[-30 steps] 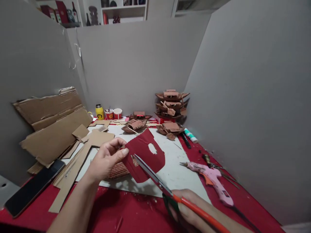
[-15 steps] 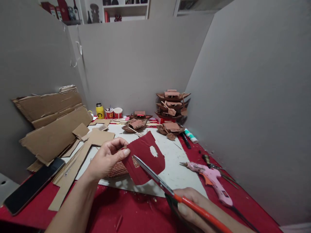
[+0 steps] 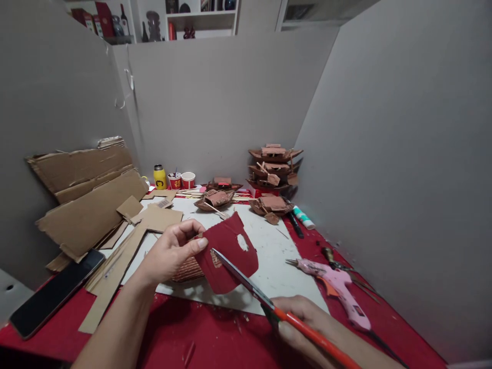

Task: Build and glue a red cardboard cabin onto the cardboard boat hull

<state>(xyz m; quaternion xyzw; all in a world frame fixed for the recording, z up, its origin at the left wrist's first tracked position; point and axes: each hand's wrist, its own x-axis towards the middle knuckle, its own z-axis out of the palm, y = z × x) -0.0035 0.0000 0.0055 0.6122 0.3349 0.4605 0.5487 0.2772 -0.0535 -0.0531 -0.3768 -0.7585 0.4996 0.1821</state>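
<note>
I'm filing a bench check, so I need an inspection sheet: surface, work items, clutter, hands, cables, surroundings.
Surface: red cloth with small scraps; white sheet on top.
Work items: dark red piece with an opening; scissors, tips at the piece, contact unclear.
Clutter: cardboard heaped left, phone beside it; glue gun right.
Hands: left hand pinches the dark red piece; right hand grips the scissors.
Cables: dark cord from the glue gun; pale strand hanging, back left.
Surroundings: grey panels; model boats at the back; shelves above.
</note>
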